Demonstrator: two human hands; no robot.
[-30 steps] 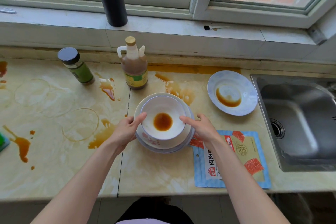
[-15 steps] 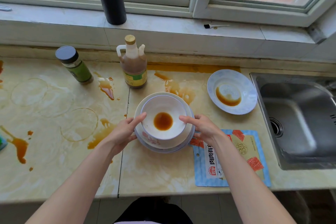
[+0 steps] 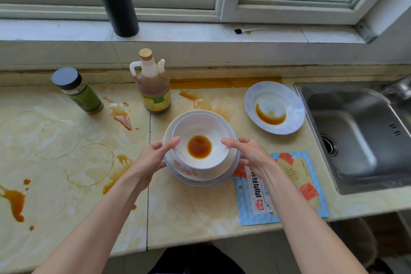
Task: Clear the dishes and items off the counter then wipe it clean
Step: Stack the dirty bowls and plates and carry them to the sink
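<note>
- Barely any motion since the earlier frames: both hands stay on the bowl stack point(image 3: 186, 170), and the stack sits in the same spot at mid-counter point(image 3: 195, 211).
- Left hand point(image 3: 151, 158) clamps the stack's left edge, thumb over the top bowl point(image 3: 200, 127) rim. The other fingers are curled underneath, mostly hidden.
- Right hand point(image 3: 251, 153) mirrors that on the right edge.
- Can't tell whether the stack is off the surface yet.
- Step: the clearing phase, with the stack gripped for a carry, probably to the sink point(image 3: 355, 140) on the right.
- Next move: lift level, since brown sauce is pooled in the top bowl. Route clear of the dirty plate point(image 3: 289, 100) and over the packet point(image 3: 295, 176).
- Still to clear: plate, sauce bottle point(image 3: 153, 91), green jar point(image 3: 82, 95), packet.
- Wiping the spills point(image 3: 122, 118) comes after.
</note>
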